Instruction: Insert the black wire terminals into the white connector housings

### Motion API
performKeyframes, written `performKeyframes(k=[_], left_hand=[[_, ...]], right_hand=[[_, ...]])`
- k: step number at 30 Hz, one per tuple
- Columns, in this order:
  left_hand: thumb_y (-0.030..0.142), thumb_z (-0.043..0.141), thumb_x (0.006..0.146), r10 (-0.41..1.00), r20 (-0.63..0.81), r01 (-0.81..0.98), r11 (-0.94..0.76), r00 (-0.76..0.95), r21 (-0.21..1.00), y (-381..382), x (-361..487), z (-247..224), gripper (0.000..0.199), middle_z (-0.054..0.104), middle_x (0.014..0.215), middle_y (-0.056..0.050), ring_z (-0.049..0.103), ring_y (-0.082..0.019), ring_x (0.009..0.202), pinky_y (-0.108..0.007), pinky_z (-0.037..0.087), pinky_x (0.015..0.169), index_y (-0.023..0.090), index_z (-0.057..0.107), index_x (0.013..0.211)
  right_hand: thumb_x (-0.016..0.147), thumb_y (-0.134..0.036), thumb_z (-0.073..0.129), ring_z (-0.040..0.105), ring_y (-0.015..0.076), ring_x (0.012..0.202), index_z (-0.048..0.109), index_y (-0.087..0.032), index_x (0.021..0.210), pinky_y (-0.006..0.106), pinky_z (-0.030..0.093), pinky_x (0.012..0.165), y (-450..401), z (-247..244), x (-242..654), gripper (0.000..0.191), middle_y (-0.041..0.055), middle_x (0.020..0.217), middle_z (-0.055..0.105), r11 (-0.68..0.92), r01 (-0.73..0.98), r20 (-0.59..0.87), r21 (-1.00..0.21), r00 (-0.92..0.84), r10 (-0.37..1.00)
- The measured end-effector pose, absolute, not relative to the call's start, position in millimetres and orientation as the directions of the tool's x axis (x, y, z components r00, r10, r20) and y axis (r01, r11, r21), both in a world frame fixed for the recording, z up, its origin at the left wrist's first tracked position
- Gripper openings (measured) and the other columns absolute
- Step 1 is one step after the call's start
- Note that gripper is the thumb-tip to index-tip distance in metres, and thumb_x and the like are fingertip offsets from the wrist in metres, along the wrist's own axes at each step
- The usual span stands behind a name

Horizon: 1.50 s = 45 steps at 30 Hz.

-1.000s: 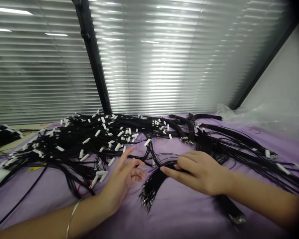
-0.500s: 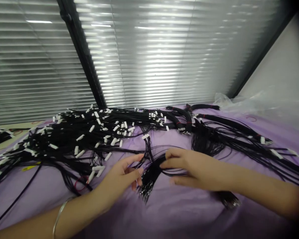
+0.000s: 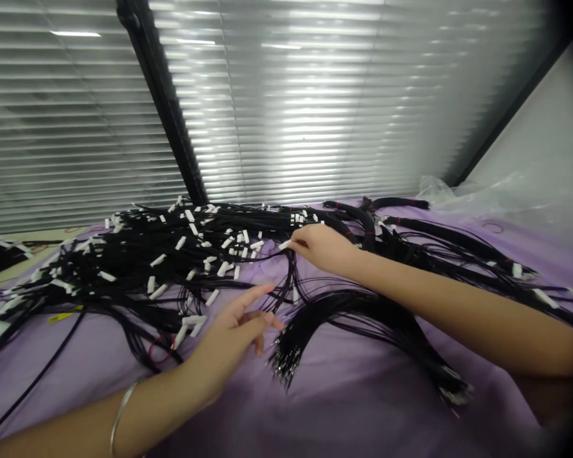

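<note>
My right hand (image 3: pixel 322 247) pinches a white connector (image 3: pixel 285 244) that ends a few thin black wires (image 3: pixel 292 270). Just left of centre, my left hand (image 3: pixel 236 334) has its fingers apart and holds nothing. Its fingertips are close to the metal-tipped end of a thick bundle of black wires (image 3: pixel 358 308). That bundle lies curved on the purple cloth (image 3: pixel 353 394), and its other end, also metal-tipped, points to the lower right under my right forearm.
A wide heap of black wires with white connectors (image 3: pixel 138 248) spreads over the left and back. Red-tied black bundles (image 3: pixel 449 235) lie at the back right, near clear plastic film (image 3: pixel 510 197). A red ring (image 3: pixel 161 348) rests at left. Window blinds (image 3: pixel 286 114) stand behind.
My right hand has moved up and away from the thick bundle and has taken hold of the white connector. The left hand has hardly moved, its fingers slightly more spread.
</note>
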<state>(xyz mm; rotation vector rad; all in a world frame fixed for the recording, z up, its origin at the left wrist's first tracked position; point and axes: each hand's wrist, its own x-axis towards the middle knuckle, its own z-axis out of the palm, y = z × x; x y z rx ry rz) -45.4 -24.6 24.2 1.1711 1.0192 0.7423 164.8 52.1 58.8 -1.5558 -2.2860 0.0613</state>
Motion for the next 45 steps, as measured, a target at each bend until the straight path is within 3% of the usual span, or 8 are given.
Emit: performKeyframes(k=[8,13,17,21,28,33,40,45], left_hand=[[0.026,0.061,0.078,0.913,-0.197,-0.005,0.213,0.358,0.977,-24.3,-47.1,20.8,0.052,0.058,0.062,0.004,0.039,-0.006,0.047,-0.020,0.026,0.046,0.018,0.049,0.129],[0.029,0.059,0.084,0.908,-0.087,-0.020,0.104,0.411,0.994,-28.7,-48.0,25.3,0.036,0.040,0.050,0.008,0.035,-0.007,0.046,-0.018,0.026,0.043,0.016,0.057,0.117],[0.026,0.061,0.084,0.892,0.004,-0.093,0.042,0.451,0.995,-31.5,-47.6,27.8,0.038,0.059,0.080,-0.002,0.052,-0.010,0.061,-0.019,0.040,0.050,0.020,0.057,0.121],[0.026,0.063,0.084,0.727,0.060,-0.127,0.037,0.684,0.991,-37.3,-46.0,24.9,0.055,0.056,0.120,-0.008,0.062,-0.019,0.091,-0.029,0.052,0.072,0.033,0.046,0.136],[0.024,0.066,0.082,0.811,-0.020,-0.150,0.132,0.584,0.980,-21.9,-27.3,37.4,0.045,0.065,0.114,-0.007,0.061,-0.019,0.100,-0.031,0.048,0.084,0.028,0.059,0.126],[0.014,0.075,0.071,0.839,-0.066,-0.116,0.153,0.540,0.981,-1.2,-12.4,56.0,0.030,0.069,0.082,-0.006,0.060,-0.013,0.072,-0.027,0.046,0.075,0.014,0.072,0.101],[0.003,0.072,0.065,0.925,0.032,-0.277,0.080,0.378,0.958,36.0,10.3,81.7,0.029,0.067,0.075,0.000,0.062,-0.009,0.068,-0.020,0.047,0.066,0.016,0.067,0.090],[0.001,0.072,0.063,0.941,0.105,-0.306,-0.002,0.322,0.952,54.2,31.8,86.1,0.025,0.067,0.075,-0.003,0.063,-0.011,0.066,-0.022,0.051,0.062,0.013,0.065,0.083]], right_hand=[[0.094,-0.025,0.041,0.049,0.0145,0.073,0.056,-0.012,0.088,0.028,0.040,0.067,-19.9,99.1,147.1,0.020,0.0065,0.084,0.055,0.631,0.762,0.570,-0.144,-0.457,0.682],[0.096,-0.024,0.040,0.049,0.0086,0.062,0.049,-0.017,0.077,0.022,0.041,0.056,-63.4,123.9,145.6,0.022,-0.0010,0.068,0.052,0.674,0.508,0.521,-0.537,-0.428,0.738],[0.097,-0.027,0.041,0.053,0.0085,0.064,0.052,-0.018,0.085,0.021,0.046,0.057,-91.8,141.5,161.3,0.019,-0.0009,0.071,0.055,0.602,0.298,0.472,-0.741,-0.406,0.782],[0.095,-0.025,0.042,0.055,0.0126,0.080,0.053,-0.021,0.091,0.024,0.049,0.069,-112.9,136.9,186.0,0.013,0.0032,0.086,0.054,0.674,0.337,0.507,-0.657,-0.465,0.726],[0.090,-0.018,0.049,0.059,0.0142,0.108,0.048,-0.021,0.110,0.022,0.050,0.089,-140.3,113.4,198.0,0.020,0.0078,0.116,0.061,0.722,0.564,0.420,-0.401,-0.587,0.692],[0.083,-0.015,0.051,0.064,0.0186,0.092,0.046,-0.011,0.113,0.029,0.054,0.081,-133.3,92.4,192.0,0.030,0.0118,0.100,0.067,0.755,0.652,0.518,-0.065,-0.625,0.584],[0.080,-0.013,0.051,0.059,0.0146,0.075,0.051,-0.010,0.109,0.027,0.053,0.071,-98.4,70.3,183.8,0.029,0.0082,0.086,0.063,0.744,0.636,0.584,-0.206,-0.530,0.615],[0.079,-0.016,0.048,0.056,0.0207,0.074,0.057,-0.005,0.102,0.033,0.050,0.067,-83.6,64.7,165.4,0.027,0.0111,0.079,0.063,0.851,0.495,0.520,0.176,-0.781,0.347]])
